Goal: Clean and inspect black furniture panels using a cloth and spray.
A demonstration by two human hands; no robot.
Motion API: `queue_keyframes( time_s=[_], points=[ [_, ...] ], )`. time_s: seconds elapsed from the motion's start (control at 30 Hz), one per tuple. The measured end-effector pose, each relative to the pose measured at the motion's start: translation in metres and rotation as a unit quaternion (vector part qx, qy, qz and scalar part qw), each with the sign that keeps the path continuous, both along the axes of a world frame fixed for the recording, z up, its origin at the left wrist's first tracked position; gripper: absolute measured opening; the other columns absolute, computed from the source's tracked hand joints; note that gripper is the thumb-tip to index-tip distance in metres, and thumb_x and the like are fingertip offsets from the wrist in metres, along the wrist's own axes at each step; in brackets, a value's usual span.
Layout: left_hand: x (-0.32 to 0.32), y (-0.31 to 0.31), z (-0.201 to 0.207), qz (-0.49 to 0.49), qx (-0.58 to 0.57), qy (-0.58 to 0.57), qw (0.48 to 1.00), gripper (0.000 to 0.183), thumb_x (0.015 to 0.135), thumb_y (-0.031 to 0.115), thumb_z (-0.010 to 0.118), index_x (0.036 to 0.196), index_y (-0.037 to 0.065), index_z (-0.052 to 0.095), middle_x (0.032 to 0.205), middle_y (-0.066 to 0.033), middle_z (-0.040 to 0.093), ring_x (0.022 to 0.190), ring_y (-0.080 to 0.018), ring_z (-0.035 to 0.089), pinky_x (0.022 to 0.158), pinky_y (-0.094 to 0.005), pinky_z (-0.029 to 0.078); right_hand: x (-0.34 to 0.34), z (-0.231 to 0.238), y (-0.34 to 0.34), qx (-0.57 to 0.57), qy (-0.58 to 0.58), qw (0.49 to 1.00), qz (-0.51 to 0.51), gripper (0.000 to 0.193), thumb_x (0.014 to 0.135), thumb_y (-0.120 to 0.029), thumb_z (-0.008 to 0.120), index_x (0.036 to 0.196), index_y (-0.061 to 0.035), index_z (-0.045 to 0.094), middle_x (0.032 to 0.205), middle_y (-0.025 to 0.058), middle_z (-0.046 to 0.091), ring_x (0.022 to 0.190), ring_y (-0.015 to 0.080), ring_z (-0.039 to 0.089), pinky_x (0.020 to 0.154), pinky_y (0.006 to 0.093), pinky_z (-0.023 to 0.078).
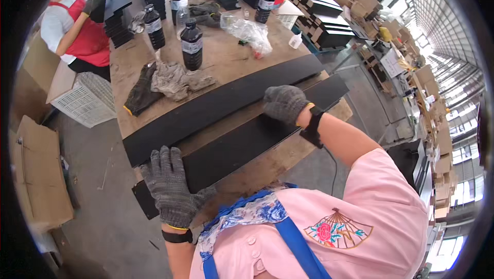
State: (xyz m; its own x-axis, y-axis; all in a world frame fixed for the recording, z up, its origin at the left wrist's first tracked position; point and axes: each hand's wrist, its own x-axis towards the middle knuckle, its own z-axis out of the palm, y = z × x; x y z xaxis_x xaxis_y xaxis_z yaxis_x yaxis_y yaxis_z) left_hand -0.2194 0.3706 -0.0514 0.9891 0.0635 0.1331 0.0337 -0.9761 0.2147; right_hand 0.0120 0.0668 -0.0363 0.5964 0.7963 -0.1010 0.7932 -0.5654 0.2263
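Observation:
Two long black boards lie side by side at a slant across the wooden table: a near board and a far board, with a strip of tabletop between them. My left hand, in a grey knitted glove, rests flat on the left end of the near board. Its fingers are stretched out and hold nothing. Toward the right part of that board, my gloved right hand is closed and pressed down on the surface. Whatever it may hold is hidden under the curled fingers.
Past the boards lie a crumpled rag and a dark glove. Several dark bottles, a clear plastic bag and a small white bottle stand or lie beyond. People in red aprons work at left and far side, near stacked black boards.

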Motion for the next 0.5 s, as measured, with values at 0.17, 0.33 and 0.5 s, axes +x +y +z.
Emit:
queue_keyframes(
  time_s=[0.17,0.33,0.5],
  points=[
    [0.033,-0.039,-0.026,-0.052,0.159,0.006,0.986,0.12,0.059,0.067,0.08,0.15,0.002,0.038,0.15,-0.0192,0.044,0.143,-0.0373,0.037,0.121,-0.0564,0.019,-0.067,0.004,0.125,0.176,0.177,0.963,-0.102,0.032,0.08,-0.036,0.063,0.079,-0.0047,0.072,0.077,0.0202,0.07,0.076,0.0384,0.07,0.07,0.0451,0.056],
    [0.033,-0.05,0.0,-0.035,0.034,0.068,0.996,0.116,0.061,0.061,0.082,0.15,0.001,0.037,0.147,-0.0196,0.046,0.14,-0.0349,0.04,0.122,-0.0552,0.02,-0.046,-0.008,0.069,0.187,0.127,0.969,-0.096,0.031,0.081,-0.035,0.062,0.075,-0.0055,0.069,0.076,0.0178,0.069,0.074,0.0378,0.07,0.067,0.0453,0.056],
    [0.032,-0.06,0.004,-0.042,0.033,0.024,0.998,0.116,0.061,0.054,0.087,0.15,0.001,0.036,0.144,-0.0219,0.048,0.136,-0.0368,0.044,0.122,-0.0536,0.022,0.006,0.003,-0.04,0.073,-0.017,0.967,-0.245,0.014,0.077,-0.021,0.065,0.071,-0.0135,0.074,0.07,0.0079,0.066,0.065,0.0294,0.068,0.056,0.0407,0.056]
  ],
)
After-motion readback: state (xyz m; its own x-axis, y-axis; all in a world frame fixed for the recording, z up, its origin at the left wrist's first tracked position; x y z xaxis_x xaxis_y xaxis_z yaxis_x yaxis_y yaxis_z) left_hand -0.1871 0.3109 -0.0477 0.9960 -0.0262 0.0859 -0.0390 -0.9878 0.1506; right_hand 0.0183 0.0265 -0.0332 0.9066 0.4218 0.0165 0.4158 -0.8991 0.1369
